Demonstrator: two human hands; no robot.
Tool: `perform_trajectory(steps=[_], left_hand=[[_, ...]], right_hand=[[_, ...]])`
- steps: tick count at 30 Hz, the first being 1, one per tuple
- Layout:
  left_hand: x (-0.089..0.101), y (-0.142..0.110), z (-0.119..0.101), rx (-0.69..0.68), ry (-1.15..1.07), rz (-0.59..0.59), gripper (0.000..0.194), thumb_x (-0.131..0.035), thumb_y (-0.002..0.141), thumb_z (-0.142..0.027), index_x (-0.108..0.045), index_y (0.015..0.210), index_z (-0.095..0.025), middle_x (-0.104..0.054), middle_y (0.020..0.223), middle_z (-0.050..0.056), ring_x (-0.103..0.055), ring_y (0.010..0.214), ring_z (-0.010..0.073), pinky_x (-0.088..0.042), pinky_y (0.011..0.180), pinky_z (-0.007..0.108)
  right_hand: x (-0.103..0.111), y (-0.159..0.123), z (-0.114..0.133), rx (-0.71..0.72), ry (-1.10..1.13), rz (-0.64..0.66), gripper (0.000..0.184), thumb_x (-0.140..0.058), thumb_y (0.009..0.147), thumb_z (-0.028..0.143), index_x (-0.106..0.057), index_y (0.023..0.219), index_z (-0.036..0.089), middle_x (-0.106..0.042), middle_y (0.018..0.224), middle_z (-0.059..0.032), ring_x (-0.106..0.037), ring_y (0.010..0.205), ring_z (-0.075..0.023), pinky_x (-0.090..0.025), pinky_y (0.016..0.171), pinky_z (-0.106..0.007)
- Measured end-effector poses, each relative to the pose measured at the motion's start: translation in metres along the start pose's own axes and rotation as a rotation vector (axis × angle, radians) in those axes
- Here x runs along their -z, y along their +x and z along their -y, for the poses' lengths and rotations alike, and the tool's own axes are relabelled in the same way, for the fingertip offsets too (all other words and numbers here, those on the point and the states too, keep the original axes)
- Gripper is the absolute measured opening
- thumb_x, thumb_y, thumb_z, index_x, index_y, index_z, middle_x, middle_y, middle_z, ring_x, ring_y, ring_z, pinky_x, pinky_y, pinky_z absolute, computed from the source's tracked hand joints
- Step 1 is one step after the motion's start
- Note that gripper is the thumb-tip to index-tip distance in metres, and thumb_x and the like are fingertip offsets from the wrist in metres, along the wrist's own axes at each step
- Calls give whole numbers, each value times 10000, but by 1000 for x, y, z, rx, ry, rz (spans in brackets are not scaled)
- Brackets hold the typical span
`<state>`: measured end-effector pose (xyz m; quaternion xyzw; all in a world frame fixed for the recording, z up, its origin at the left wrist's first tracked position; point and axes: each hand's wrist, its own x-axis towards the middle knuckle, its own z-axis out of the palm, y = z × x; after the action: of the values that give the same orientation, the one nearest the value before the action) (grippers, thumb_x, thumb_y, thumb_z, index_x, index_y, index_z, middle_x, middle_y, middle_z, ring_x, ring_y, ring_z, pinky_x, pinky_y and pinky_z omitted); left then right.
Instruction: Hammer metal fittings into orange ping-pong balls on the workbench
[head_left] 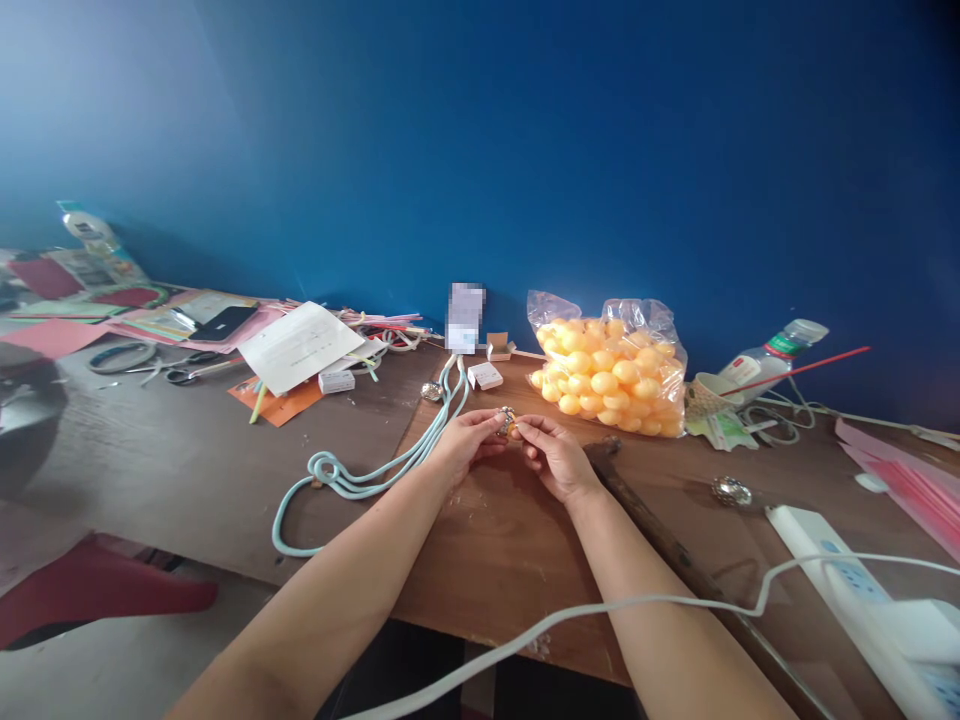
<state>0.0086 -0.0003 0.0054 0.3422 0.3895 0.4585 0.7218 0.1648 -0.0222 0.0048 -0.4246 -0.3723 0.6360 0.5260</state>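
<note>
My left hand (466,440) and my right hand (553,455) meet over the middle of the wooden table (495,540). Together they pinch a small shiny metal piece with an orange part (508,421) between the fingertips. What the piece is I cannot tell; the fingers hide most of it. Just behind the hands lies a clear plastic bag of orange balls (609,375). Light blue cords (375,470) run past my left hand in a loop.
Small white boxes (486,375) sit near the wall. Papers, scissors (184,372) and coloured sheets clutter the left side. A water bottle (772,360) lies at right, with a metal ball-like piece (731,490), a white power strip (847,580) and a white cable (645,605) crossing my forearms.
</note>
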Motion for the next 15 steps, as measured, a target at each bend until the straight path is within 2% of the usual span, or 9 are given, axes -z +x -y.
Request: perform_trajectory(steps=[15], left_hand=[[-4, -4, -3, -7, 9, -6, 302, -783, 712, -270, -716, 949, -96, -704, 791, 95, -633, 601, 108, -532, 613, 218]], right_hand=[[-1, 0, 0, -18, 37, 23, 270, -826, 618, 333, -643, 745, 180, -644, 715, 17, -418, 490, -36, -272, 403, -157]])
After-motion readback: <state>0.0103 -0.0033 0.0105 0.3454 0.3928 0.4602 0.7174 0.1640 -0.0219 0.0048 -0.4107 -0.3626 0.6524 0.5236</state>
